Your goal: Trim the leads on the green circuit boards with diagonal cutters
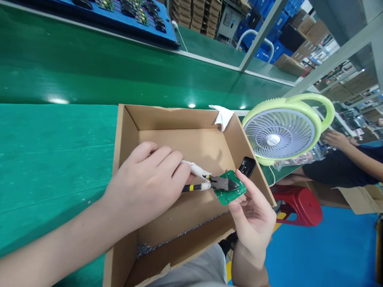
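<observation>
Brown cardboard walls frame your work: an open box (pixel 176 137) sits in front of you, and both of your hands are over it. Your left hand (pixel 149 179) is curled round the handles of the pliers (pixel 220 183), which are wrapped in white with yellow and black bands. Your right hand (pixel 254 215) pinches a green circuit board (pixel 226 197) between thumb and fingers, above the right part of the box. The pliers' dark head lies across the board's face; whether the tips touch it, you cannot tell from this angle.

Inside the box, fine grey clippings (pixel 145 250) gather in the near left corner and trail along the near edge of the floor. White material (pixel 224 116) hangs over the far right corner. A black piece (pixel 247 166) shows by the right wall, just beyond your right fingers; what supports it is unclear.

Farther off, at the upper left, a blue tray (pixel 166 24) holds small boards and black parts. To your right, near the box, stands a green-rimmed fan (pixel 281 133), with a clear plastic bag (pixel 299 157) beside its base.
</observation>
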`<state>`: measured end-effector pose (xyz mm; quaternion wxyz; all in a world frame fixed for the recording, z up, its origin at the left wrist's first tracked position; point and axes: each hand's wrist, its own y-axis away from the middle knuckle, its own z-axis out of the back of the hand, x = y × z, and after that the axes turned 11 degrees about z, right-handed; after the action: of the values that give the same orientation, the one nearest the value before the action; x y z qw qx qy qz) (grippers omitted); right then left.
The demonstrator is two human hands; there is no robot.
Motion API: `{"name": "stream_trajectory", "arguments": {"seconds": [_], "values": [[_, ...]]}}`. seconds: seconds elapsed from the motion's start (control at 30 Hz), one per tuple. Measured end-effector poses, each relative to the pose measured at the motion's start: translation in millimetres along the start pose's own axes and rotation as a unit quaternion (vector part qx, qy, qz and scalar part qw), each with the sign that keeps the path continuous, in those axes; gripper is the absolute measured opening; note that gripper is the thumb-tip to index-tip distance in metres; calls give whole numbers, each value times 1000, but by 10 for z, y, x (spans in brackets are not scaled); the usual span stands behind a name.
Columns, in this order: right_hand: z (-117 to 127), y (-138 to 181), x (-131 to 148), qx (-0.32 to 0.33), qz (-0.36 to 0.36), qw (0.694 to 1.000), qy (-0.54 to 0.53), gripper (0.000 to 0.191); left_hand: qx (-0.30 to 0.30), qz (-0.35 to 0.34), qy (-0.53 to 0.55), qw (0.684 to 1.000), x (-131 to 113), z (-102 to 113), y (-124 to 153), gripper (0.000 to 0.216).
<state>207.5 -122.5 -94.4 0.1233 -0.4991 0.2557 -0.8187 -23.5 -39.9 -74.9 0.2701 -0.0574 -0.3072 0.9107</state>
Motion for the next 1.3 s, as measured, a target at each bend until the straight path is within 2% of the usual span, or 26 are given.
{"name": "stream_trajectory", "arguments": {"seconds": [0.2,0.5,0.8,0.97,1.17,1.3], "values": [[-10,-10,27,12,2,1000,5,50,18,25,24,999,0,-31,27,38],[-6,-31,45,17,16,998,-66,49,-7,3,38,999,-1,-16,12,38],[-24,-54,60,6,-10,998,-69,48,-15,-6,17,1000,49,-2,-30,33],[-22,-55,58,-4,-19,997,-73,47,-15,3,43,999,49,-38,-5,37],[-34,-30,32,-8,-10,998,-63,47,-21,-31,98,994,80,-28,-9,29],[-43,-26,34,-26,-20,998,-55,47,-19,-33,105,994,77,-28,-15,31]]}}
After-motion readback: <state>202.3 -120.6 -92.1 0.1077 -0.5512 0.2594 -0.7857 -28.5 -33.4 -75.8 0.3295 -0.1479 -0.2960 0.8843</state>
